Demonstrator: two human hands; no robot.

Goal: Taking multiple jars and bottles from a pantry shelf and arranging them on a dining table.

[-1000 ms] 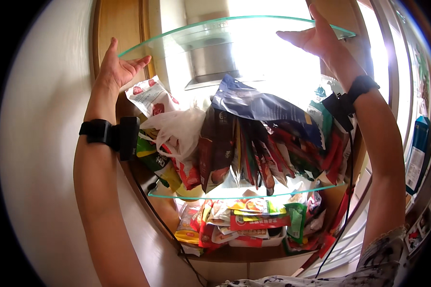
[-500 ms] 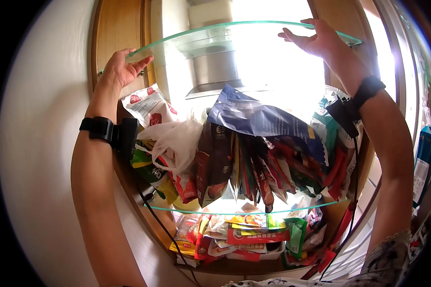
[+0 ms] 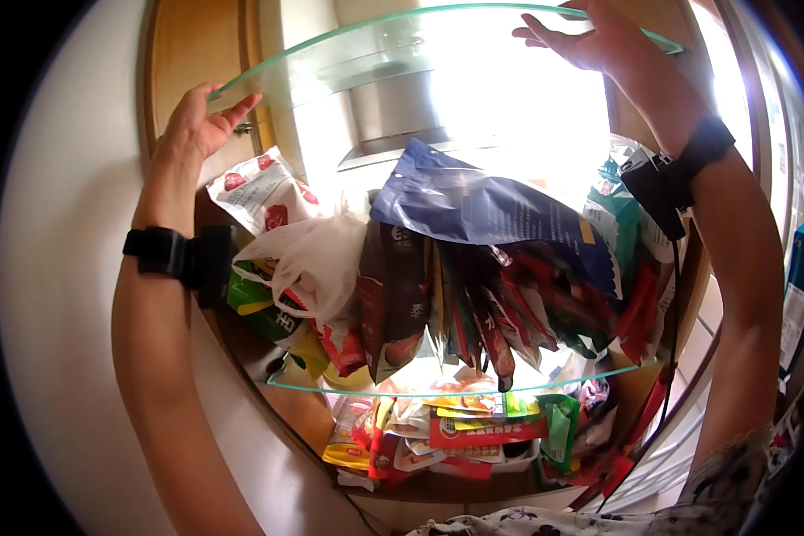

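Note:
A clear glass shelf (image 3: 357, 67) with a greenish edge is held up at the top of the view, its left end lower than its right. My left hand (image 3: 204, 125) grips its left end, thumb beneath and fingertips over the edge. At the right end my right hand (image 3: 603, 40) supports the glass, fingers partly cut off by the top edge of the view. Below the glass stands a packed row of food pouches, with a dark blue pouch (image 3: 491, 201) lying across their tops. A white plastic bag (image 3: 317, 255) sits at the left of the row.
A lower glass shelf (image 3: 393, 391) carries the pouches. Beneath it, colourful packets (image 3: 482, 433) are piled in the cabinet. A wooden door (image 3: 196, 67) stands behind my left hand, and a pale wall (image 3: 71, 295) is at left. Dark bands with small devices are on both wrists.
The glass shelf has risen, and both hands have gone up with it. My left hand has also shifted left. The pouches stay on their shelf.

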